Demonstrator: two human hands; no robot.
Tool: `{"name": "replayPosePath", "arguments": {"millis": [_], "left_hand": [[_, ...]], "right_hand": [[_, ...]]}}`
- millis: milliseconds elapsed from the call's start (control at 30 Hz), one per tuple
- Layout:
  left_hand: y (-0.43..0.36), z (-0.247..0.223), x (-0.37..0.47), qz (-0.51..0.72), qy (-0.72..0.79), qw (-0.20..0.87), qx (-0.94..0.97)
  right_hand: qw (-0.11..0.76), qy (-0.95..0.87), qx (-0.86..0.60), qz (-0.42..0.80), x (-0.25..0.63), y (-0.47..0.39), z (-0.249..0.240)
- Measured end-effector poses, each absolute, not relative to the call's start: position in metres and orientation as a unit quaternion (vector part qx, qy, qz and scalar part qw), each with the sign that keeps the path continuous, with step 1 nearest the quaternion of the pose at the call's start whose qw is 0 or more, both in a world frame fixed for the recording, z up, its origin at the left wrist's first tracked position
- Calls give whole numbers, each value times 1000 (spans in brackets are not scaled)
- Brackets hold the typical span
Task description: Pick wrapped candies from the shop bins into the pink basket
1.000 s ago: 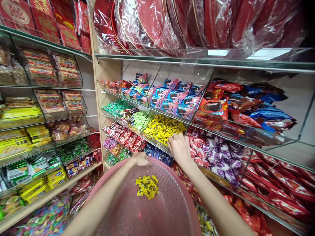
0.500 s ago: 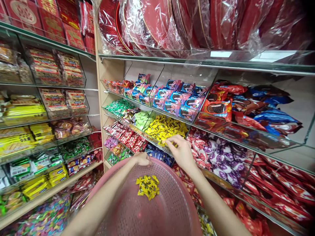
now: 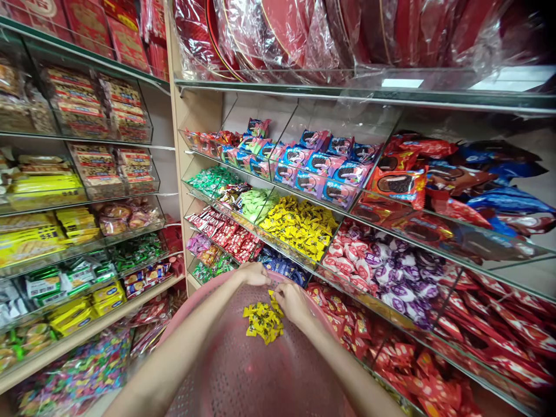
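My left hand (image 3: 254, 274) is closed on the far rim of a large pink perforated plastic basket (image 3: 226, 365). Inside the basket lies a small heap of yellow wrapped candies (image 3: 263, 322). Over that heap, inside the far right rim, my right hand (image 3: 292, 300) pinches a yellow wrapped candy (image 3: 273, 297) between thumb and fingers. Beyond both hands, a clear shelf bin (image 3: 284, 250) holds a pile of matching yellow candies (image 3: 302, 226).
Purple and white wrapped candies (image 3: 397, 278) fill the bin to the right. Above run glass shelves with cookie packs (image 3: 313, 162) and red plastic-wrapped round trays (image 3: 286, 35). Packaged snacks (image 3: 41, 185) line the left shelves, with a bag of colourful candies (image 3: 82, 370) below.
My right hand has moved down from the yellow candy bin into the basket, bringing a yellow candy. My left hand stays on the rim. The view has shifted slightly.
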State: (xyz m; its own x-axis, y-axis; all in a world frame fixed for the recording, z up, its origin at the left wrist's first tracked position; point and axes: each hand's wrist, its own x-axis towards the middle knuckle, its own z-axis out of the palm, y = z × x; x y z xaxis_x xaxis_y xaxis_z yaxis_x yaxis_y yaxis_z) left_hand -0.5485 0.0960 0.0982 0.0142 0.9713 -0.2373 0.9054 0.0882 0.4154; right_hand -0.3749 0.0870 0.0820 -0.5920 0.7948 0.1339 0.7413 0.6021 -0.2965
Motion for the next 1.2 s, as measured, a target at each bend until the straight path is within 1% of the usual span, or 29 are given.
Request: {"name": "replayPosePath", "arguments": {"millis": [300,400,500,633,733,800,900,1033,1200], "left_hand": [[97,99,-549,72,697,225,677],[97,99,-549,71,696,219,680],[95,101,-549,62,696,208,685],[92,107,-547,65,706,220,670],[91,108,-547,76,702,245,665],[93,106,-548,83,697,253,666],[95,101,-550,88,694,254,668],[96,99,-551,88,696,253,666],[95,101,-551,91,697,254,664]], "right_hand": [[55,-906,-420,-15,-390,71,78],[37,-911,-409,-31,-394,61,86],[69,-920,-381,-55,-394,57,114],[126,-912,-368,-130,-386,68,176],[137,-898,-385,-165,-376,88,219],[116,-893,-395,-183,-371,101,239],[59,-889,-409,-196,-369,117,254],[-9,-888,-437,-143,-377,127,258],[-35,-889,-442,-116,-384,133,255]]}}
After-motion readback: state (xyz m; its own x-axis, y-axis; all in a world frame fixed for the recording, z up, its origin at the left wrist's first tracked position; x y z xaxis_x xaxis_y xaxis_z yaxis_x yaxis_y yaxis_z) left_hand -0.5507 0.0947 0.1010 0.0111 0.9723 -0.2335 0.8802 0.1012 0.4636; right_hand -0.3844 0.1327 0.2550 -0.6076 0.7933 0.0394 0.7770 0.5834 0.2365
